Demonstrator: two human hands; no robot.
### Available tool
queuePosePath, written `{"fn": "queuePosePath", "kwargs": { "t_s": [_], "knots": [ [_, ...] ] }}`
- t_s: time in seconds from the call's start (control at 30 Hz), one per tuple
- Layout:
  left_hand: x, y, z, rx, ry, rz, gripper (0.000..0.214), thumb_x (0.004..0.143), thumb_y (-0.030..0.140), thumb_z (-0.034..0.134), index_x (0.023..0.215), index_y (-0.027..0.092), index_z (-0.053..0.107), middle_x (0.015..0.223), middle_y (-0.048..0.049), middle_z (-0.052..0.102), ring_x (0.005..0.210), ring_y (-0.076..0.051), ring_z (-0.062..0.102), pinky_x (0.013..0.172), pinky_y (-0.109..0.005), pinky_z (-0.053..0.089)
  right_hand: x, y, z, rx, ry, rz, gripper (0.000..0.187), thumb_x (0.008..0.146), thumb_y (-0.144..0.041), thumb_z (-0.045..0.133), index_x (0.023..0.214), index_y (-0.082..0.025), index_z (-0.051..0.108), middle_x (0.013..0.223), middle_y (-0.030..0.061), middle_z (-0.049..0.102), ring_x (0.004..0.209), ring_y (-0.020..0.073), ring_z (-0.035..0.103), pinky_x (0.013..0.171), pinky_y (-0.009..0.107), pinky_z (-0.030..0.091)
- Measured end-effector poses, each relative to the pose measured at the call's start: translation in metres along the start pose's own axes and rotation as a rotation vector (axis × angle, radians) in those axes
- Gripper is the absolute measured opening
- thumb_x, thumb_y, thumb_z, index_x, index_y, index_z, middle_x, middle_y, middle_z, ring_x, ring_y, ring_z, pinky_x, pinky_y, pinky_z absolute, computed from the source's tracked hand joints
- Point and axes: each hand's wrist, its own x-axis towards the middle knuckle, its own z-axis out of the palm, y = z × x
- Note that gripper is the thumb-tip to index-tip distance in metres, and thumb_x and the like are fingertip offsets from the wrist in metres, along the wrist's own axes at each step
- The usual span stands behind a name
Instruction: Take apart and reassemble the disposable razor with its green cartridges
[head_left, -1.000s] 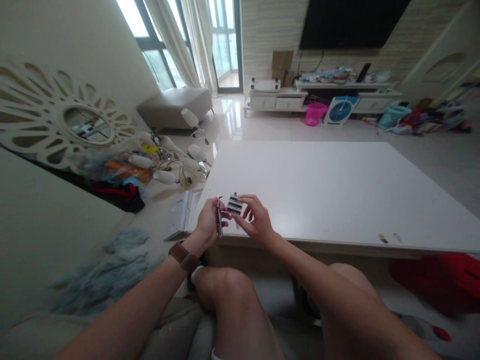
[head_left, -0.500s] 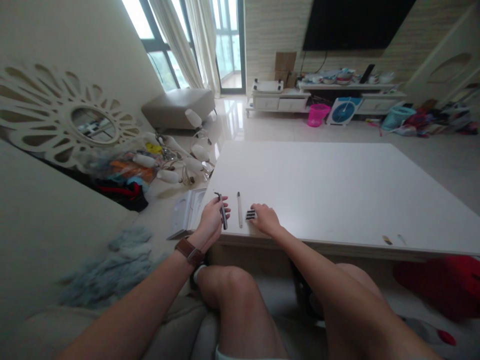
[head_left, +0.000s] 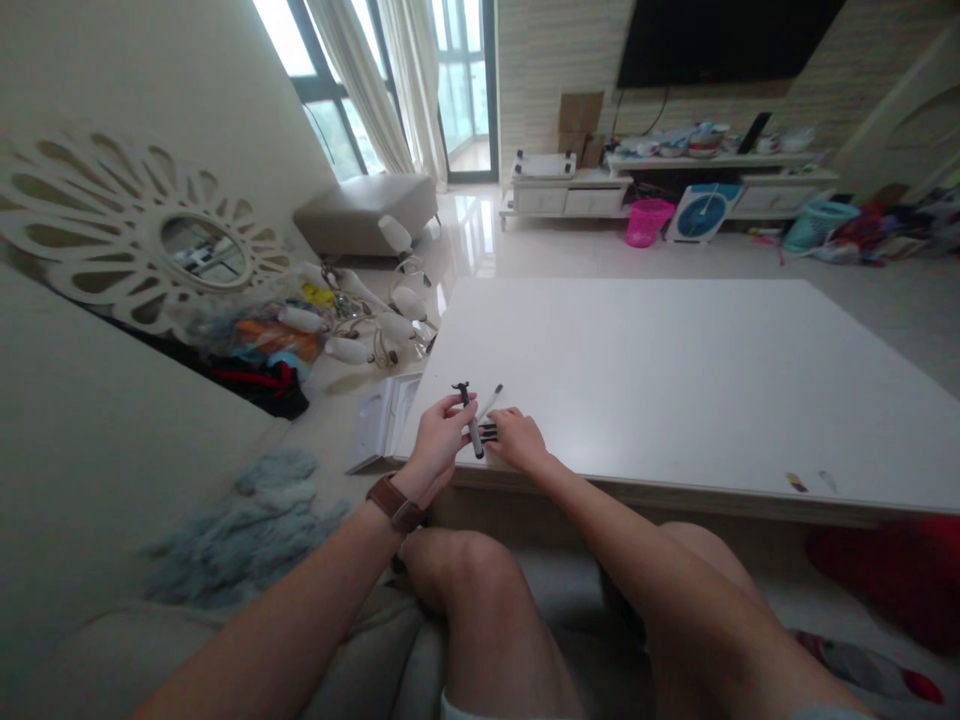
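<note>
My left hand [head_left: 441, 437], with a brown watch strap at the wrist, pinches a razor handle [head_left: 475, 437], dark with a grey shaft and a forked black top that bears no blade head. My right hand [head_left: 520, 438] is closed on a small pack of razor blades [head_left: 489, 432] with black bars, partly covered by its fingers. Both hands are close together over the near left edge of the white table [head_left: 637, 380]. Just behind them a toothbrush [head_left: 491, 401] with a dark head lies slanted; its lower end is hidden.
An open white box [head_left: 379, 425] stands against the table's left side. Two small flat items, one a gold-and-dark piece [head_left: 796, 483], lie near the front right edge. On the floor to the left are a lamp with white shades [head_left: 397, 325] and bagged things.
My left hand has moved right with the razor handle, up to the right hand and the blade pack. The toothbrush now lies slanted instead of nearly straight. The view has shifted slightly.
</note>
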Motion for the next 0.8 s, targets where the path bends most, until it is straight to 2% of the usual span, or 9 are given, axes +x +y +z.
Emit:
{"fn": "queuePosePath", "kwargs": {
  "t_s": [0.1, 0.17, 0.27, 0.4, 0.53, 0.67, 0.73, 0.8],
  "knots": [
    [0.002, -0.002, -0.002, 0.028, 0.009, 0.040, 0.026, 0.069, 0.021, 0.079, 0.093, 0.013, 0.072, 0.069, 0.0009, 0.060, 0.064, -0.010, 0.059, 0.064, -0.025, 0.055, 0.001, -0.004, -0.007, 0.105, 0.085, -0.035, 0.029, 0.089, -0.033, 0.064, 0.115, -0.019, 0.062, 0.117, 0.0093, 0.068, 0.113, 0.0234, 0.056, 0.091, 0.035, 0.044],
    [0.003, -0.003, -0.002, 0.028, 0.018, 0.062, 0.032, 0.064, 0.024, 0.084, 0.091, 0.013, 0.072, 0.070, 0.0003, 0.062, 0.064, -0.011, 0.060, 0.065, -0.025, 0.054, -0.001, -0.007, -0.013, 0.285, 0.173, -0.068, 0.015, 0.094, -0.030, 0.058, 0.101, -0.019, 0.065, 0.102, 0.0064, 0.070, 0.098, 0.0193, 0.060, 0.085, 0.031, 0.046],
    [0.004, -0.004, -0.003, 0.029, 0.028, 0.078, 0.039, 0.057, 0.026, 0.089, 0.089, 0.012, 0.072, 0.069, -0.0012, 0.067, 0.066, -0.012, 0.062, 0.068, -0.026, 0.053, -0.010, -0.013, -0.023, 0.593, 0.250, -0.126, 0.023, 0.098, -0.030, 0.050, 0.084, -0.018, 0.065, 0.080, 0.0014, 0.068, 0.075, 0.0140, 0.061, 0.071, 0.026, 0.046],
    [0.005, -0.007, -0.004, 0.066, 0.004, 0.084, 0.043, 0.055, 0.030, 0.090, 0.090, 0.012, 0.073, 0.068, -0.0035, 0.070, 0.065, -0.014, 0.064, 0.066, -0.026, 0.052, -0.026, -0.025, -0.036, 0.822, 0.223, -0.212, 0.023, 0.094, -0.037, 0.057, 0.085, -0.018, 0.065, 0.077, 0.0011, 0.069, 0.069, 0.0126, 0.061, 0.065, 0.024, 0.047],
    [0.004, -0.010, -0.003, 0.130, -0.012, 0.126, 0.039, 0.060, 0.032, 0.086, 0.091, 0.011, 0.073, 0.068, -0.0051, 0.071, 0.061, -0.014, 0.063, 0.057, -0.024, 0.047, -0.034, -0.032, -0.044, 0.886, 0.200, -0.202, 0.021, 0.085, -0.037, 0.068, 0.089, -0.017, 0.064, 0.073, 0.0006, 0.068, 0.063, 0.0129, 0.061, 0.062, 0.025, 0.047],
    [0.004, -0.013, 0.001, 0.156, -0.073, 0.115, 0.036, 0.063, 0.029, 0.085, 0.091, 0.012, 0.070, 0.073, -0.0078, 0.070, 0.066, -0.018, 0.064, 0.062, -0.028, 0.048, -0.034, -0.030, -0.044, 0.889, 0.263, -0.122, 0.016, 0.084, -0.034, 0.066, 0.087, -0.018, 0.063, 0.073, 0.0004, 0.068, 0.065, 0.0138, 0.061, 0.062, 0.025, 0.047],
    [0.001, -0.016, 0.004, 0.220, -0.030, 0.141, 0.041, 0.065, 0.028, 0.084, 0.099, 0.013, 0.066, 0.082, -0.0090, 0.068, 0.071, -0.020, 0.064, 0.067, -0.032, 0.051, -0.034, -0.026, -0.041, 0.848, 0.287, -0.075, 0.016, 0.085, -0.034, 0.063, 0.084, -0.018, 0.063, 0.072, 0.0009, 0.068, 0.064, 0.0145, 0.061, 0.062, 0.026, 0.048],
    [-0.005, -0.020, 0.008, 0.343, 0.093, 0.262, 0.046, 0.069, 0.027, 0.079, 0.108, 0.015, 0.060, 0.100, -0.0117, 0.064, 0.084, -0.022, 0.063, 0.077, -0.039, 0.053, -0.032, -0.020, -0.037, 0.802, 0.309, 0.001, 0.020, 0.085, -0.037, 0.062, 0.085, -0.017, 0.064, 0.072, 0.0019, 0.067, 0.064, 0.0157, 0.061, 0.061, 0.028, 0.049]
  ]
}}
